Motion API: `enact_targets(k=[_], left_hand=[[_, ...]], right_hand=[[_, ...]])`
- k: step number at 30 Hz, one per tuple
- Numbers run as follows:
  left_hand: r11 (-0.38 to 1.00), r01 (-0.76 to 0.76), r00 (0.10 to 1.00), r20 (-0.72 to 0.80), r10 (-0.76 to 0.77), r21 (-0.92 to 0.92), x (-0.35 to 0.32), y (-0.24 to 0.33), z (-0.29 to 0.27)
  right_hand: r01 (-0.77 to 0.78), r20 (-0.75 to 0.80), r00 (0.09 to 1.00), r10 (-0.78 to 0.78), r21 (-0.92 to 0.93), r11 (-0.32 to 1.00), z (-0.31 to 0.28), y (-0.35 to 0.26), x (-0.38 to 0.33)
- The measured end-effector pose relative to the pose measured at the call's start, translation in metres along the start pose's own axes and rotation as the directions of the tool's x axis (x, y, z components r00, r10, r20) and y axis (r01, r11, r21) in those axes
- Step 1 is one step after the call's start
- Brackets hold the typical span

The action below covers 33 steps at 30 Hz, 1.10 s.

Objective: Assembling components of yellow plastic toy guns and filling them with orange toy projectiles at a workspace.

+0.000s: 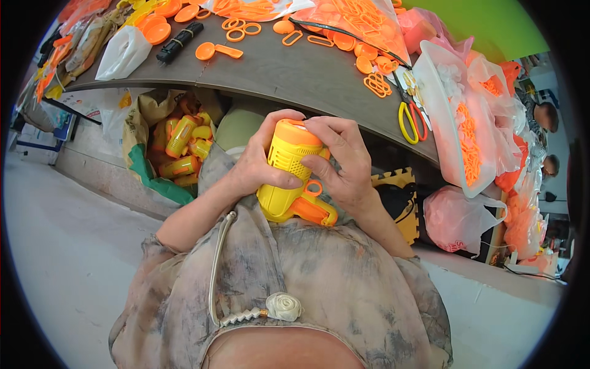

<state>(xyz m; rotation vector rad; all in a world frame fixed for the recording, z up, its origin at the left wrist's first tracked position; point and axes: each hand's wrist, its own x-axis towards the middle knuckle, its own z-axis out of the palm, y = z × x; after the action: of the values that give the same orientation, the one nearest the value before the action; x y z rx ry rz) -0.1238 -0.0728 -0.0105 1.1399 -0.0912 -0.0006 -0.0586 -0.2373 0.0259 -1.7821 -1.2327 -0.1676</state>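
Observation:
Between my hands, in front of my chest and below the table edge, is a yellow and orange plastic toy gun [286, 200]. It has a thick barrel with a grille of small holes, an orange collar at its upper end, an orange ring and an orange-and-yellow grip. My left hand [261, 161] wraps round the barrel, thumb across its front. The fingers of my right hand [344, 161] rest on the orange upper end, with the thumb near the grille. The far side of the toy and some fingertips are hidden.
On the dark table [270, 74] lie orange rings [235, 35], an orange scoop-like piece [206, 50], a black bundle [179, 43] and scissors [409, 117]. A white bin [439, 117] stands right. Below are a bag [142, 154] of yellow toys and a pink plastic bag [458, 215].

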Motion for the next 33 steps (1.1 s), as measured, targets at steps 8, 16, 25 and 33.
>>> enact_targets(k=[8,16,25,33], left_hand=[[0.993,0.116,0.99,-0.084,-0.113,0.032,-0.003,-0.001,0.005],[0.984,0.176,0.981,-0.088,-0.174,0.018,-0.003,-0.003,0.007],[0.995,0.091,0.995,-0.055,-0.088,0.048,-0.001,0.002,0.009],[0.988,0.048,0.998,0.036,-0.053,0.144,0.016,0.028,0.016]], right_hand=[[-0.065,-0.084,0.995,0.061,-0.044,0.997,0.009,0.004,-0.012],[-0.057,-0.083,0.995,0.052,-0.055,0.997,0.01,0.01,-0.014],[0.026,-0.133,0.99,-0.035,-0.075,0.997,0.007,0.005,-0.013],[-0.123,-0.084,0.987,0.135,0.133,0.983,-0.033,0.008,0.046]])
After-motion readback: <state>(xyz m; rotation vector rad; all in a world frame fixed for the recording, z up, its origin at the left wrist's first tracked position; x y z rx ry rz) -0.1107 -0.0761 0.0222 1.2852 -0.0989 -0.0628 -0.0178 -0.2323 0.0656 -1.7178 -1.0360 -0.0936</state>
